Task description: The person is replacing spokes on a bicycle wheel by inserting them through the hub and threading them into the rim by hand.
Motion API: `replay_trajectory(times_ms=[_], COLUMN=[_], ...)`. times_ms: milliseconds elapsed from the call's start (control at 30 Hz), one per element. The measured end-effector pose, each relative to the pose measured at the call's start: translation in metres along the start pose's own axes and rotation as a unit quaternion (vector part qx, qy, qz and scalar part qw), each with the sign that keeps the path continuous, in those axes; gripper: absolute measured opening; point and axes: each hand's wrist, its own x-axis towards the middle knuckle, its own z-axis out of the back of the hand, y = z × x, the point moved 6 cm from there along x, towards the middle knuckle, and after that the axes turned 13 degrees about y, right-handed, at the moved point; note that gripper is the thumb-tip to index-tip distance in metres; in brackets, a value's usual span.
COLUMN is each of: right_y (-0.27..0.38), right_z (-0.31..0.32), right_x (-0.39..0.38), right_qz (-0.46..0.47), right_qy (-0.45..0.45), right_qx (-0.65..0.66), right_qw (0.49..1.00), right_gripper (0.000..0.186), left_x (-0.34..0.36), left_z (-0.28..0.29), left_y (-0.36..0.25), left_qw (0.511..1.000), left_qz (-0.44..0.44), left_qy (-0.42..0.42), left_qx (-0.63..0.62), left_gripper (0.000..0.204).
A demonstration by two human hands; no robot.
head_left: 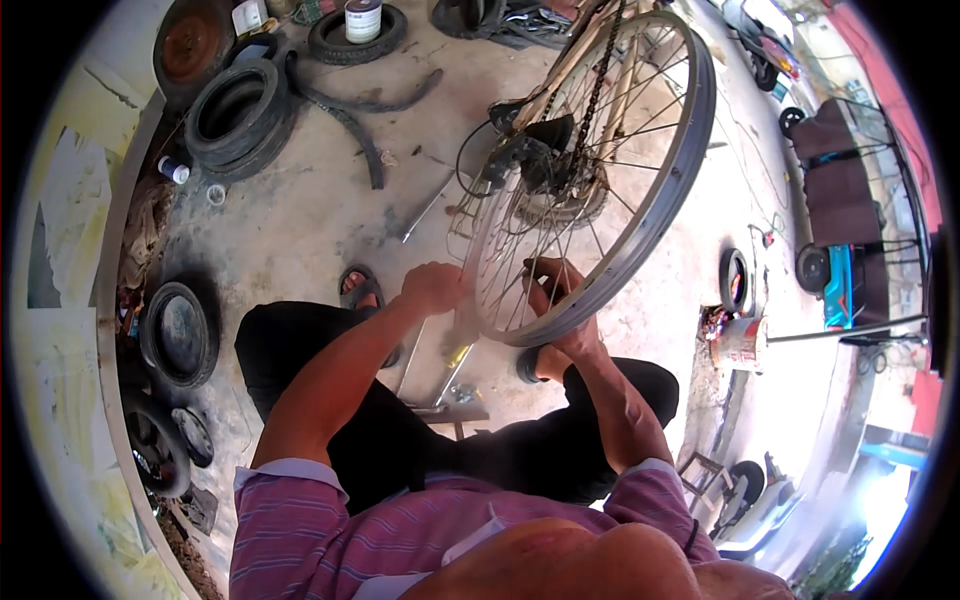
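Observation:
A bicycle wheel with a bare metal rim and thin spokes stands tilted in front of me, with no tire on it. It is fitted in a bicycle frame with a chain and a dark rear derailleur. My left hand is closed at the rim's left edge; its fingertips are hidden. On the near right side, my right hand reaches past the rim, its fingers curled among the spokes. Whether they pinch one spoke or the rim is hard to see.
Old tires lie stacked at the far left, beside cut rubber strips. A can stands on another tire. Between my feet are a yellow-handled tool and metal rods. At right stand a bucket and a vehicle with brown seats.

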Motion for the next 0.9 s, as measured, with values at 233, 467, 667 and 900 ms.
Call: replay_trajectory(times_ms=[233,467,667,900], right_y=[0.008,0.015,0.008,0.002], right_z=[0.004,0.007,0.005,-0.005], right_x=[-0.004,-0.008,-0.008,-0.009], right_qz=[-0.004,-0.059,-0.066,-0.105], right_qy=[0.001,-0.025,-0.025,0.029], right_qx=[0.082,0.040,0.062,0.106], right_qw=[0.997,0.997,0.996,0.988], right_gripper=[0.028,0.025,0.025,0.024], left_x=[0.001,0.005,0.003,0.005], left_z=[-0.004,-0.007,-0.006,-0.009], left_y=[0.003,0.007,0.005,0.008], left_qw=[1.000,0.999,0.999,0.999], left_qz=[-0.002,-0.014,-0.011,-0.012], left_qy=[-0.005,-0.036,-0.038,-0.038], left_qx=[0.025,0.024,0.029,0.029], left_gripper=[0.044,0.047,0.047,0.047])
